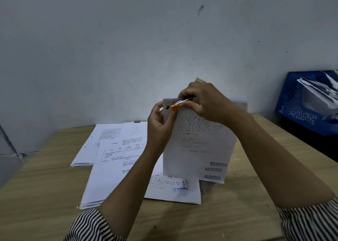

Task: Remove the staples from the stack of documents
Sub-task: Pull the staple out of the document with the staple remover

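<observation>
Pale wall rises behind a wooden table strewn with loose papers. Above the middle of the table, a stamped document is held upright. At its top left corner the left hand pinches the sheets, while the right hand grips a thin metal tool with an orange part laid against that corner. Far right stands a blue basket holding crumpled paper
</observation>
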